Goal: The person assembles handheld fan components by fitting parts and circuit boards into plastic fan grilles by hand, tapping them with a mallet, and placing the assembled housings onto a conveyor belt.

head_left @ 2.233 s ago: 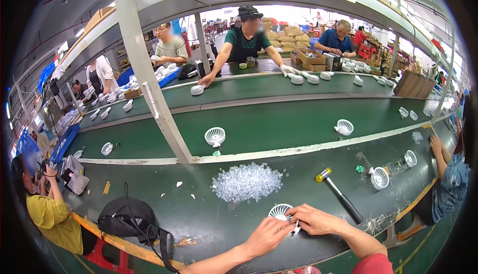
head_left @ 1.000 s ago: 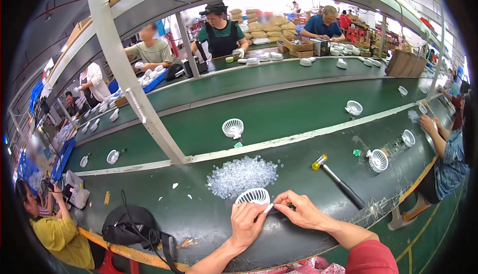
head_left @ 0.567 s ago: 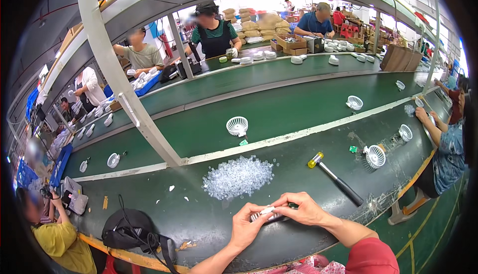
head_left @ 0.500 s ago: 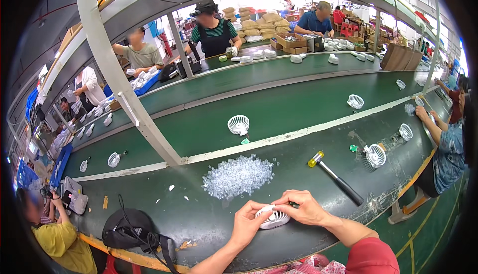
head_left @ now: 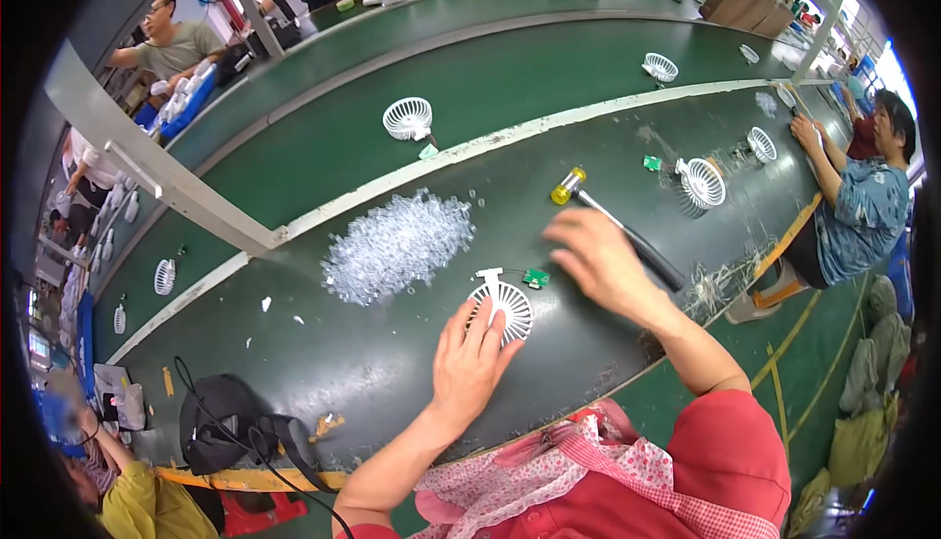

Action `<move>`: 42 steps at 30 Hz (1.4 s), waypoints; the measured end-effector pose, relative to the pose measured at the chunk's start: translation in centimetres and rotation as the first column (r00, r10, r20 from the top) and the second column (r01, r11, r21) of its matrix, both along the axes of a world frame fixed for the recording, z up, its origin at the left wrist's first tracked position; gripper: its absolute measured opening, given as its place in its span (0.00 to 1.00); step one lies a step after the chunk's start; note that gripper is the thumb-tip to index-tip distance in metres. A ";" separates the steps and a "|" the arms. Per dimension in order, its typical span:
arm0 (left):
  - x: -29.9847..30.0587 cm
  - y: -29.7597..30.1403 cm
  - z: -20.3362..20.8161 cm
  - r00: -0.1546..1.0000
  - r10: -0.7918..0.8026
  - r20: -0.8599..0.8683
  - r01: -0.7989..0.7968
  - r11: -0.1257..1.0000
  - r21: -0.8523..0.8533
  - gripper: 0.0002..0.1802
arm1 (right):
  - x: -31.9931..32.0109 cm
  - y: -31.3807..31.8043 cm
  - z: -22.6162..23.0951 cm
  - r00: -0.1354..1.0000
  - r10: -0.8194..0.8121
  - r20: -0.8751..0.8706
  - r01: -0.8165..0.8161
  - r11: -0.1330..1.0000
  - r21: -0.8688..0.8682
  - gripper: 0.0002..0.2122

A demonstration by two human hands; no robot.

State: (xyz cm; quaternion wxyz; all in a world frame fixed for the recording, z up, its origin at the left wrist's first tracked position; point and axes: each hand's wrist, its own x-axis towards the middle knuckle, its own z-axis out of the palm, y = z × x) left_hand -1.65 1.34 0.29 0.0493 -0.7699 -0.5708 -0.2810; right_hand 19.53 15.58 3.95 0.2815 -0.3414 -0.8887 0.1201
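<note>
A round white slotted fan cage [head_left: 512, 316] lies on the dark green bench, its short neck pointing away from me. My left hand [head_left: 470, 351] holds it down, fingers across the slots and thumb at the near rim. From the neck a thin wire leads to a small green circuit board [head_left: 535, 278]. My right hand [head_left: 600, 257] hovers right of the board, fingers apart and nothing in them, slightly blurred. Nearest to it lies a hammer [head_left: 627, 228] with a yellow head and a black grip. A heap of small clear plastic pieces [head_left: 397, 247] sits left of the cage.
More fan cages lie on the bench at right [head_left: 702, 184] and on the green conveyor belt [head_left: 314, 137]. A white metal post [head_left: 162, 162] rises at left. A black bag [head_left: 221, 421] with a cord rests at the near left edge. Co-workers sit around the line.
The cage was held in both hands; now it lies on the bench under my left hand, its board showing. My right hand has let go and moved toward the hammer. The view has tilted down.
</note>
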 end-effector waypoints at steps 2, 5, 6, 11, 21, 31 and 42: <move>0.2 -0.1 0.0 1.000 0.008 0.019 -0.008 1.000 -0.006 0.26 | 2.2 0.3 -0.4 0.952 -0.294 0.084 0.286 0.953 0.098 0.20; 0.7 -0.1 0.0 0.999 0.004 0.038 -0.004 1.000 0.005 0.26 | 5.8 1.2 -3.3 0.878 -0.435 0.200 0.429 0.900 0.074 0.14; 0.7 -0.2 0.0 0.999 -0.004 0.041 0.004 1.000 0.008 0.26 | 6.0 1.1 -3.7 0.865 -0.457 0.206 0.432 0.888 0.156 0.11; 0.5 -0.7 -0.1 0.999 0.016 0.035 -0.017 1.000 0.014 0.25 | 3.2 -1.4 1.0 0.969 -0.229 -0.093 0.213 0.964 -0.158 0.12; -0.7 0.3 0.4 0.958 -0.060 0.281 0.038 0.996 0.081 0.16 | 1.0 -2.8 0.0 1.000 -0.027 0.004 0.027 0.991 -0.130 0.12; -7.0 2.2 0.1 0.912 0.408 0.023 -0.408 0.904 0.126 0.10 | -0.5 -0.8 1.4 0.994 0.103 -0.034 -0.107 0.981 -0.164 0.14; -6.7 2.3 0.1 0.929 0.371 0.007 -0.370 0.924 0.093 0.10 | -4.7 -0.4 -2.1 0.933 0.359 0.013 -0.329 0.869 -0.369 0.07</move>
